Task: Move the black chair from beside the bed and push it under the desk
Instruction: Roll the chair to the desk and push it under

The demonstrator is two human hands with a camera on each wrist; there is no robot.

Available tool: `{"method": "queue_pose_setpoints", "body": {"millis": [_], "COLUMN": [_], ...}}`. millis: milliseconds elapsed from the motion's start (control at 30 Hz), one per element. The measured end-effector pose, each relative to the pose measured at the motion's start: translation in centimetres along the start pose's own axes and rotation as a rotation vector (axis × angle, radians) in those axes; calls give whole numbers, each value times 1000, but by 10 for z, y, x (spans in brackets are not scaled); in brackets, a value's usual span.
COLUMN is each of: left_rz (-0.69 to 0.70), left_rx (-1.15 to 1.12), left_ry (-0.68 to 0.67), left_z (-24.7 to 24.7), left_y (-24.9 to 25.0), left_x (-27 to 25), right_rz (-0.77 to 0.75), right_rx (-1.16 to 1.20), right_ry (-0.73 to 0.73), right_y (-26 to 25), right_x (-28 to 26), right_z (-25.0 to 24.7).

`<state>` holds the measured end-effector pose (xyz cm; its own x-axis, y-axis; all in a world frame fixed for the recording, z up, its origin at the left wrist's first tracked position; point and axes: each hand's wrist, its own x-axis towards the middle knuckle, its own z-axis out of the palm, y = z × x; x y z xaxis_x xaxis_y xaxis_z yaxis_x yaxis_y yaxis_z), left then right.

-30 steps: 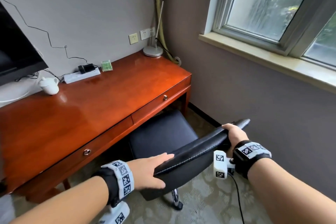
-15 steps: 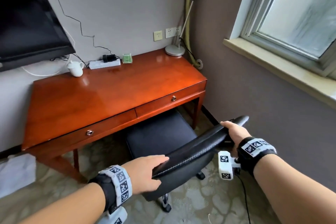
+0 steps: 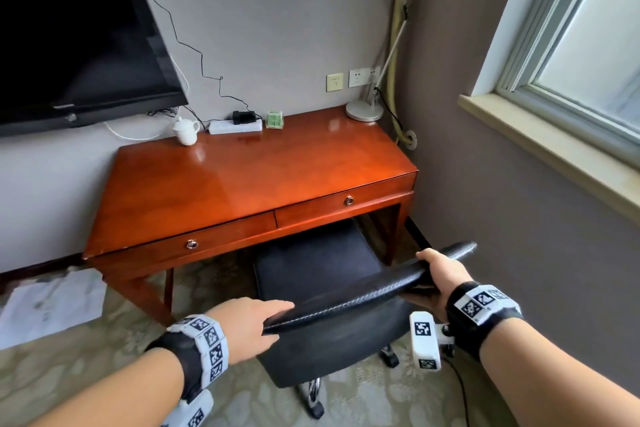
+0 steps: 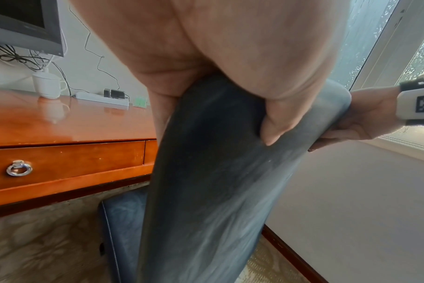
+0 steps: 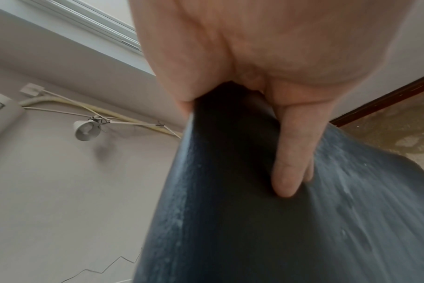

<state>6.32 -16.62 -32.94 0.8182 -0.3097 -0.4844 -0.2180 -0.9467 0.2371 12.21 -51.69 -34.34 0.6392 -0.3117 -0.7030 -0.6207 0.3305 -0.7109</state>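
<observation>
We hold the black chair (image 3: 332, 329) by the top edge of its backrest with both hands. Our left hand (image 3: 249, 326) grips the left end, fingers laid over the top and the thumb pressed against the rear face, as the left wrist view shows. Our right hand (image 3: 440, 274) grips near the right end, thumb over the top edge and fingers curled against the back of the rest. The chair faces the desk (image 3: 214, 191), and the front part of its seat lies under the right-hand drawer (image 3: 346, 204), while the backrest and the wheeled base (image 3: 315, 399) stand out on the patterned carpet (image 3: 69, 364). The chair sits toward the desk's right side, near the right front leg.

On the desk, along the wall, stand a white lidded cup (image 3: 186, 131), a white power strip (image 3: 235, 126) with a black plug in it, a small green box (image 3: 274, 120) and a lamp base (image 3: 364, 110). A dark television (image 3: 69, 38) hangs above the desk's left end, and a window (image 3: 588, 45) is on the right wall.
</observation>
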Motion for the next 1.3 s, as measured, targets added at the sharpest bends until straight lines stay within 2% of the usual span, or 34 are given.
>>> {"method": "queue_pose_setpoints", "body": {"millis": [333, 667, 1300], "left_rz": [-33, -105, -71], "left_rx": [-3, -103, -109], "left_ry": [2, 32, 48], "left_z": [-14, -36, -84], "left_y": [-7, -62, -142], "left_x": [11, 33, 67], "right_rz": [-8, -18, -4], "right_rx": [-17, 5, -9], "right_ry": [-34, -84, -94], "right_y": [-15, -20, -38], "right_x": [27, 45, 71], "right_z": [22, 86, 186]}}
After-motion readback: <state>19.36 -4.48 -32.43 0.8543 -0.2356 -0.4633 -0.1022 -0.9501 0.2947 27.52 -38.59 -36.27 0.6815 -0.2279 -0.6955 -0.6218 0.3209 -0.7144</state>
